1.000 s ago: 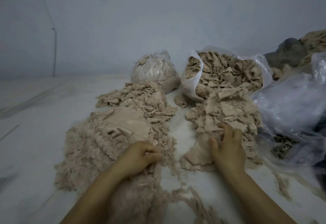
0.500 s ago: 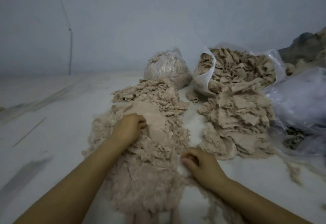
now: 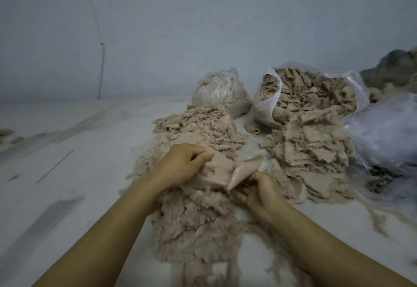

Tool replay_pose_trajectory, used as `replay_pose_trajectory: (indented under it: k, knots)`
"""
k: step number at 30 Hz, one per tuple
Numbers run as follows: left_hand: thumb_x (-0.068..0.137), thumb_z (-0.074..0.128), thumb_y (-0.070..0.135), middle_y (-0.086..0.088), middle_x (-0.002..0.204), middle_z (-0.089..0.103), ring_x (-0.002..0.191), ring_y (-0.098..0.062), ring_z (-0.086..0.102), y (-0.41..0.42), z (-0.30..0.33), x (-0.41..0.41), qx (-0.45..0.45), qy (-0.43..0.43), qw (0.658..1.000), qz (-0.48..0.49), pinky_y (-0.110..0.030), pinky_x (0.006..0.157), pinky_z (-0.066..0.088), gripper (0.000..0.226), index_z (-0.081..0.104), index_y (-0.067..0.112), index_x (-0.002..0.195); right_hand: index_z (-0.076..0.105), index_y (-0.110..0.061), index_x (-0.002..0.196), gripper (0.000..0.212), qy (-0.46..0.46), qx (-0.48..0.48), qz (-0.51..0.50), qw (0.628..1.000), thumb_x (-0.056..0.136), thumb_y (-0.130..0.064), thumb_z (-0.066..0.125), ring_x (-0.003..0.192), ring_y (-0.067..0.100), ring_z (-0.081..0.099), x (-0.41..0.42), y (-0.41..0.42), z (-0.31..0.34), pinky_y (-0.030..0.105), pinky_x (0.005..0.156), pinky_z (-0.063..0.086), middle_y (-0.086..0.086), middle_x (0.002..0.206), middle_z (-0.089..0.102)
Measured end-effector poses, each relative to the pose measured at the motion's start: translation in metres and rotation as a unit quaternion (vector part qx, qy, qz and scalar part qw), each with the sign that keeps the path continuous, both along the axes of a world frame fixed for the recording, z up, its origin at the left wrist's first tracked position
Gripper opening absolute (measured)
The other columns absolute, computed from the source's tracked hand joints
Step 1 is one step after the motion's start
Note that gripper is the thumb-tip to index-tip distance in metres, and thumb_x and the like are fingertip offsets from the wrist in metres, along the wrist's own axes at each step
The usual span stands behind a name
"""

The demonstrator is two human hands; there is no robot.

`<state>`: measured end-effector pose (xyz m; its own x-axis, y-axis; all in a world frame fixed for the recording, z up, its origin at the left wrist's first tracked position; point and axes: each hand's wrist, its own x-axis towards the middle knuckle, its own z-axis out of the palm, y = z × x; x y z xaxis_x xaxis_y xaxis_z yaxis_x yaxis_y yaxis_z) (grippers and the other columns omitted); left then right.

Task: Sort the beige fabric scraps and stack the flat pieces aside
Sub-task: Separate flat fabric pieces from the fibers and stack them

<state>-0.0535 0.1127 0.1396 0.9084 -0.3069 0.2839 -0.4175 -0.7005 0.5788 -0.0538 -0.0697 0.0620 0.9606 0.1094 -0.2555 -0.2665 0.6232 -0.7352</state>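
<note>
A long heap of frayed beige fabric scraps (image 3: 198, 219) lies on the white surface in front of me. On top of it sits a flat beige piece (image 3: 220, 172). My left hand (image 3: 180, 164) grips its left edge with curled fingers. My right hand (image 3: 259, 193) pinches a folded, cone-shaped flap of fabric (image 3: 244, 169) that sticks up to the right. To the right lies a pile of flatter beige pieces (image 3: 309, 151).
A tied clear bag of scraps (image 3: 220, 92) and an open bag full of scraps (image 3: 309, 92) stand at the back. Crumpled clear plastic (image 3: 383, 133) fills the right side. Another scrap mound (image 3: 198, 119) lies behind the heap. Loose fibres (image 3: 379, 219) trail right.
My right hand left the right pile, crossed to the middle heap and now pinches a raised flap. My left hand moved forward onto the flat piece and grips it.
</note>
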Motion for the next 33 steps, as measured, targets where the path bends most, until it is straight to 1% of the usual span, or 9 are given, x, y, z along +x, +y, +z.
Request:
replay_pose_trajectory:
  k: [6,11,14,19,23,25,28,31,33]
  knots:
    - [0.098,0.049,0.026,0.006,0.126,0.06,0.113,-0.003,0.052,-0.022,-0.029,0.031,0.052,0.008,0.996,-0.067,-0.007,0.084,0.035,0.032,0.058,0.02,0.128,0.071,0.003,0.094,0.029,-0.19,-0.129,0.145,0.962,0.08,-0.023,0.071,0.094,0.025,0.065,-0.023,-0.013,-0.014,0.029,0.077,0.052,0.017,0.1,0.069]
    - [0.097,0.048,0.025,-0.007,0.106,0.067,0.097,-0.024,0.058,-0.025,-0.075,0.054,0.26,0.066,0.963,-0.021,-0.028,0.076,0.042,0.022,0.065,0.012,0.102,0.066,0.009,0.108,0.047,-0.079,-0.082,0.019,0.993,0.069,-0.017,0.073,0.1,0.031,0.068,-0.028,-0.015,-0.026,0.038,0.085,0.057,0.021,0.107,0.07]
    - [0.096,0.044,0.006,-0.004,0.075,0.054,0.079,-0.023,0.051,-0.017,-0.094,0.065,0.121,0.033,0.987,0.102,-0.022,0.055,0.028,0.027,0.045,0.01,0.07,0.061,0.012,0.112,0.043,-0.012,-0.002,0.048,0.999,0.073,-0.007,0.064,0.097,0.033,0.069,-0.038,-0.024,-0.036,0.038,0.074,0.06,0.025,0.108,0.069]
    - [0.095,0.04,0.0,-0.002,0.08,0.052,0.081,-0.022,0.049,-0.016,-0.079,0.073,-0.039,-0.004,0.973,0.226,-0.028,0.058,0.024,0.021,0.049,0.009,0.078,0.06,0.014,0.113,0.047,0.0,-0.053,0.03,0.998,0.071,-0.007,0.068,0.102,0.045,0.06,-0.039,-0.048,-0.039,0.057,0.095,0.048,0.037,0.113,0.061]
    - [0.099,0.043,0.025,-0.004,0.12,0.054,0.107,-0.017,0.051,-0.05,-0.064,0.049,-0.007,-0.088,0.99,0.105,-0.028,0.088,0.039,0.029,0.055,0.011,0.122,0.067,0.009,0.097,0.032,-0.055,-0.09,0.016,0.994,0.073,-0.012,0.068,0.081,0.036,0.069,-0.027,-0.057,-0.032,0.044,0.073,0.059,0.027,0.091,0.07]
    - [0.093,0.051,0.045,0.004,0.121,0.054,0.102,-0.004,0.052,-0.075,-0.063,0.029,-0.088,0.027,0.996,0.023,-0.021,0.083,0.042,0.046,0.047,0.022,0.133,0.069,0.005,0.099,0.03,-0.087,-0.084,0.015,0.993,0.078,-0.016,0.064,0.081,0.033,0.071,-0.021,-0.058,-0.03,0.038,0.065,0.059,0.024,0.094,0.071]
    - [0.075,0.071,0.053,0.005,0.109,0.058,0.097,-0.006,0.057,-0.097,-0.071,0.012,-0.206,0.258,0.944,-0.013,-0.017,0.077,0.047,0.065,0.049,0.024,0.129,0.068,0.001,0.103,0.036,-0.122,-0.124,-0.003,0.985,0.08,-0.025,0.061,0.08,0.03,0.071,-0.019,-0.055,-0.033,0.033,0.061,0.057,0.024,0.095,0.071]
    - [0.089,0.064,0.02,-0.005,0.08,0.066,0.069,-0.013,0.062,-0.1,-0.081,0.01,-0.402,0.356,0.844,0.013,-0.023,0.064,0.051,0.01,0.064,0.009,0.089,0.064,0.004,0.103,0.042,-0.145,-0.19,-0.008,0.971,0.089,-0.035,0.055,0.084,0.032,0.069,-0.023,-0.054,-0.039,0.042,0.074,0.056,0.022,0.094,0.07]
    - [0.094,0.055,0.014,-0.008,0.072,0.059,0.061,-0.017,0.055,-0.1,-0.084,0.015,-0.461,0.352,0.813,0.054,-0.027,0.059,0.046,0.016,0.059,0.008,0.08,0.06,0.006,0.093,0.047,-0.144,-0.219,-0.009,0.965,0.087,-0.04,0.057,0.076,0.031,0.067,-0.026,-0.056,-0.04,0.041,0.071,0.057,0.02,0.085,0.068]
